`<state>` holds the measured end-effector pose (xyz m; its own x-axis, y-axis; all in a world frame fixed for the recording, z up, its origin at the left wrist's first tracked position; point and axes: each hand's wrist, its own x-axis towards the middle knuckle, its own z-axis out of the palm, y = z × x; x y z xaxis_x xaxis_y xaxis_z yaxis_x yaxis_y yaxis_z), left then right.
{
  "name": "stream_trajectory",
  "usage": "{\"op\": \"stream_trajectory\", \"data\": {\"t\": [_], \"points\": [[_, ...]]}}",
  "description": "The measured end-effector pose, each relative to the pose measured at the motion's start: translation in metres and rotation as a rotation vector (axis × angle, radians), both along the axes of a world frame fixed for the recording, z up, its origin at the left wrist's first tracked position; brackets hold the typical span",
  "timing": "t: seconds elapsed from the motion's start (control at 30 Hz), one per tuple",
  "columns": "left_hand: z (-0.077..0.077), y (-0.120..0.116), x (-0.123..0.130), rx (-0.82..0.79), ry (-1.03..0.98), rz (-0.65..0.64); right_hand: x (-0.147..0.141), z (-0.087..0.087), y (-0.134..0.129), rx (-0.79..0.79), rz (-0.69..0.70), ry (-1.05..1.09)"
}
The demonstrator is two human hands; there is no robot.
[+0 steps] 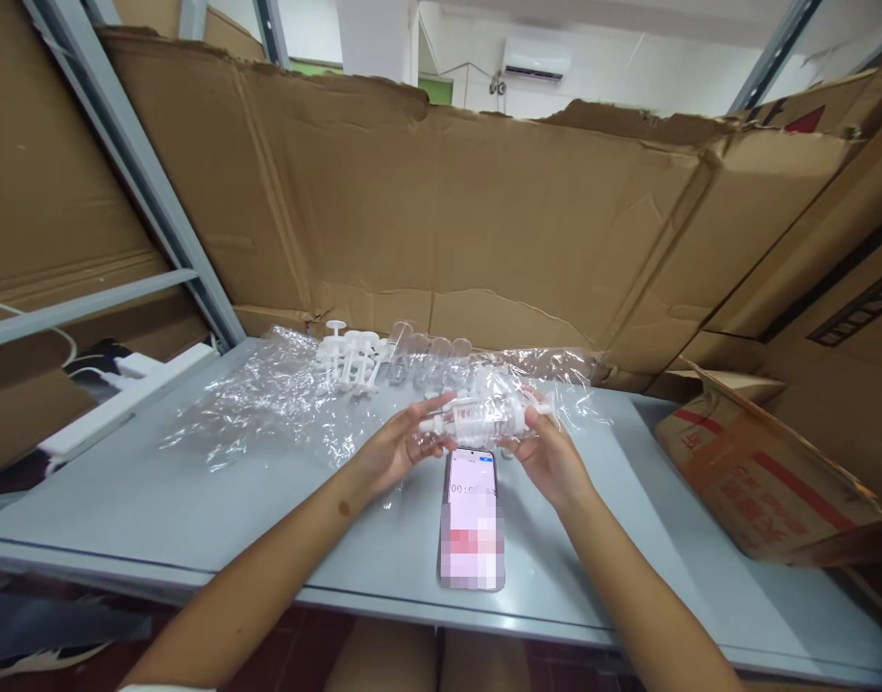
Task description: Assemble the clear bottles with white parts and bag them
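A large clear plastic syringe (474,420) with white parts lies sideways between my two hands, with clear film about it. My left hand (402,444) grips its narrow white end. Around the opposite, wider end, my right hand (552,454) is closed, thumb on top. Just behind it, a group of white plungers (351,356) stands and leans together at the left. Beside them are several clear syringe barrels (437,354). Crumpled clear plastic bags (268,399) spread under and around these parts. A phone (473,514) showing a timer lies below my hands.
The grey shelf top (326,557) is backed by a tall cardboard sheet (448,211). A white power strip (128,399) runs along the left edge by a metal post (145,183). At the right sits an open cardboard box (762,471).
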<state>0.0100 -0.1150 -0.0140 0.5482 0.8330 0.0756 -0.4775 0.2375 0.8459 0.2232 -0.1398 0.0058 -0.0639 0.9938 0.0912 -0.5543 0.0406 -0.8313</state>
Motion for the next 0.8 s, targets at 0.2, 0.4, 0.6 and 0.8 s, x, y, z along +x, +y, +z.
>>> {"op": "stream_trajectory", "data": {"t": [0.2, 0.4, 0.6, 0.8], "points": [[-0.008, 0.000, 0.005, 0.017, -0.111, -0.104, -0.006, -0.005, 0.004, -0.048, -0.045, 0.111], [-0.016, -0.009, 0.018, 0.160, -0.106, -0.165, -0.018, -0.005, -0.004, 0.000, -0.062, 0.073], [-0.015, -0.012, 0.023, 0.088, -0.092, -0.029, -0.025, -0.004, -0.010, 0.000, -0.040, 0.002], [-0.001, -0.008, 0.014, -0.006, -0.157, 0.061, -0.017, -0.002, -0.007, 0.021, -0.064, -0.004]]}}
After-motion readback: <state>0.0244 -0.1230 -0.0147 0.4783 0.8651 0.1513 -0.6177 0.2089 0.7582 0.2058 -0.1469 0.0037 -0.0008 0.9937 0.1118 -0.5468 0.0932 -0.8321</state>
